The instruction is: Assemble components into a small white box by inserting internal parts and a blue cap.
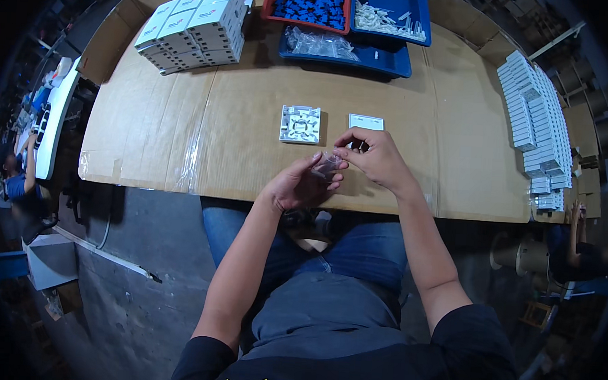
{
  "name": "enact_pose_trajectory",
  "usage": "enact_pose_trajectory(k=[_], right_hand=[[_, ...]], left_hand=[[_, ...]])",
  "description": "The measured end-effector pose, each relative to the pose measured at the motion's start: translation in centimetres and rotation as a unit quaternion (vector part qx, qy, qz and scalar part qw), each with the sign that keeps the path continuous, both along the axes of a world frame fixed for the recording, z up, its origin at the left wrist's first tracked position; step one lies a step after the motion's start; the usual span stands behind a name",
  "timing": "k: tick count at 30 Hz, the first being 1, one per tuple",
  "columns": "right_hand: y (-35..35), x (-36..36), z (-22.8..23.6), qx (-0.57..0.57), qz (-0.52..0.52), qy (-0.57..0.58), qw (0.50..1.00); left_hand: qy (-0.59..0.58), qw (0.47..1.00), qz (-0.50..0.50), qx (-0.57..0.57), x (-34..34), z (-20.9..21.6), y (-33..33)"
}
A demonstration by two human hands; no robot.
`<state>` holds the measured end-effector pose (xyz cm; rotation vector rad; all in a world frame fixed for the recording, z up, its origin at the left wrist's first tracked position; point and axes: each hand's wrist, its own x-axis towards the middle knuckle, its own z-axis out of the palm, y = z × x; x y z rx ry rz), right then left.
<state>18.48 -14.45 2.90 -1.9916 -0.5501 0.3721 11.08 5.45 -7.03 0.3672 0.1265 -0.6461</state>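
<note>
Above the table's near edge, my left hand (303, 182) holds a small clear plastic bag (326, 165), its fingers curled under it. My right hand (373, 156) pinches the upper right edge of the same bag between thumb and fingertips. What the bag contains is too small to make out. Just beyond my left hand lies an open square white plastic housing (300, 124) with moulded parts inside. A flat white rectangular plate (366, 122) lies beyond my right hand, partly hidden by it.
The table (244, 156) is covered with cardboard. At the back are a red bin (270, 14) of blue parts, a blue bin (423, 40) of white pieces and a blue tray (386, 65) with clear bags. White boxes (192, 29) stand left; stacked white units (534, 123) line the right. People work at both sides.
</note>
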Motion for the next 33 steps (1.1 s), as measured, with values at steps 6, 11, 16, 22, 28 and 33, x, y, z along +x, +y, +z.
enact_pose_trajectory(k=[6, 11, 16, 22, 28, 33], right_hand=[[0.3, 0.6, 1.3, -0.047, 0.097, 0.013, 0.994], [0.1, 0.9, 0.2, -0.053, 0.144, 0.026, 0.988], [0.3, 0.5, -0.5, -0.055, 0.150, 0.056, 0.986], [0.9, -0.5, -0.3, -0.047, 0.183, 0.063, 0.980], [0.8, -0.3, -0.6, -0.049, 0.160, 0.019, 0.986], [0.7, -0.2, -1.2, -0.033, 0.185, 0.034, 0.982]], left_hand=[[-0.039, 0.999, 0.005, 0.031, -0.2, -0.2, -0.1], [-0.044, 0.997, 0.003, 0.061, -0.3, 0.4, 0.0], [-0.051, 0.997, 0.002, 0.054, -0.3, -0.1, 0.2], [-0.031, 0.998, 0.002, 0.052, -0.5, -0.4, 0.4], [-0.007, 1.000, -0.006, 0.007, -0.1, -1.2, 0.4], [-0.012, 0.999, -0.041, 0.025, -0.3, -0.8, 0.6]])
